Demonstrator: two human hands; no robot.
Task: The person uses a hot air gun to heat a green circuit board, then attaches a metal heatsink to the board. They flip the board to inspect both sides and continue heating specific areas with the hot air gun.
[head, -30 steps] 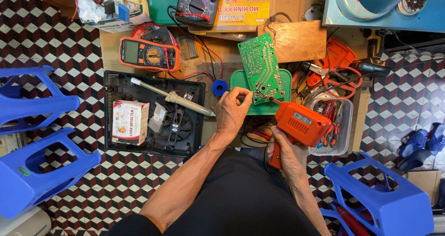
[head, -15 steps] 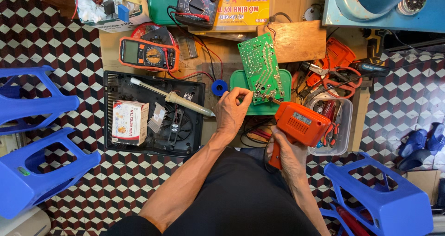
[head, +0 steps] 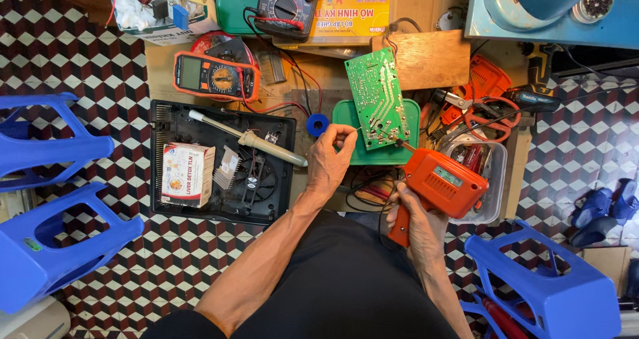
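Orange soldering gun gripped tight in the right hand, low at five o'clock, fingers wrapped round the handle. Thin tip pointing up to eleven o'clock and touching the bottom edge of the green circuit board.

Left hand just left of the gun, near the middle, fingers pinched shut on a thin solder wire that runs to the same spot on the board. Board lying tilted on a green tray, a bit past the hands at twelve o'clock.

Small blue spool just beside the tray at its nine o'clock. Black open case over at nine o'clock, with a white box and a pale soldering iron resting on it. Orange meter farther off at eleven o'clock. Blue plastic stools at the far left edge.
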